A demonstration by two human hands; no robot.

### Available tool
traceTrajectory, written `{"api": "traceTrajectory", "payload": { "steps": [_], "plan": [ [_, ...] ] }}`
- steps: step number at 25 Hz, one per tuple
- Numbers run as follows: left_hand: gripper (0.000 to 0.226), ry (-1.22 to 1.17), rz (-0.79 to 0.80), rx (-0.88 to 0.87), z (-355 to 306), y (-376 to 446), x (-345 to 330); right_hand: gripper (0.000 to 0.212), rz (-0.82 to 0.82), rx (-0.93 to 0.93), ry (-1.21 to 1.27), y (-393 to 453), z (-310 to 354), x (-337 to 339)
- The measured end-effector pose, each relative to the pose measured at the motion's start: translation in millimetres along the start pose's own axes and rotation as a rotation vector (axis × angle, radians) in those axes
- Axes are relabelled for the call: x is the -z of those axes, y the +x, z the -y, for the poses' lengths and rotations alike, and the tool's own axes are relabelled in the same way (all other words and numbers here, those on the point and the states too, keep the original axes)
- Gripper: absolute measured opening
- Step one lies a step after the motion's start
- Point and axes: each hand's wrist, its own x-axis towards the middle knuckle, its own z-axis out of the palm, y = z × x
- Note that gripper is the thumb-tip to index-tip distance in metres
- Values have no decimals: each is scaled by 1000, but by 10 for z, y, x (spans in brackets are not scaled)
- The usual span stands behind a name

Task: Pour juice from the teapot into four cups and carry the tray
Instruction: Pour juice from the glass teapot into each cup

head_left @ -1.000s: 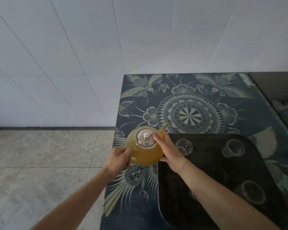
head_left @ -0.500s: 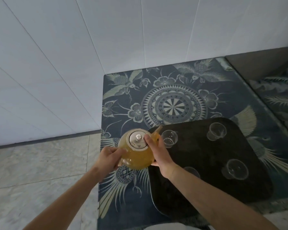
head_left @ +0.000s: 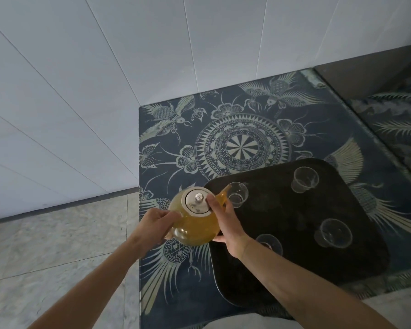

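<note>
A glass teapot point(head_left: 192, 227) full of orange juice, with a metal lid point(head_left: 197, 201), hangs over the table's left side beside the black tray point(head_left: 294, 264). My left hand point(head_left: 156, 224) grips its handle side. My right hand point(head_left: 223, 222) wraps the pot's right side, a finger resting on the lid. The spout reaches the rim of the near-left clear cup point(head_left: 237, 194). Three more clear cups stand on the tray: far right point(head_left: 304, 179), right point(head_left: 333, 233) and near point(head_left: 269, 244), the last partly behind my right wrist. All the cups look empty.
The tray lies on a dark blue patterned tablecloth point(head_left: 242, 146) on a table set against a white panelled wall point(head_left: 128, 67). Grey marble floor point(head_left: 45, 245) lies to the left. A second dark surface point(head_left: 389, 96) adjoins at the right.
The camera view has shifted, so the table sits further right and lower. The teapot's spout has come closer to the near-left cup's rim. Both hands keep their hold.
</note>
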Motion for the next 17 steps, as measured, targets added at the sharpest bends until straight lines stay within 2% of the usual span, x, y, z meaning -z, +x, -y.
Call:
{"api": "traceTrajectory", "payload": {
  "steps": [10, 17],
  "plan": [
    [47, 77, 14, 40, -115, 92, -38, 83, -2, -83, 50, 78, -49, 81],
    [39, 119, 17, 111, -204, 110, -45, 98, 17, -104, 46, 85, -59, 73]
  ]
}}
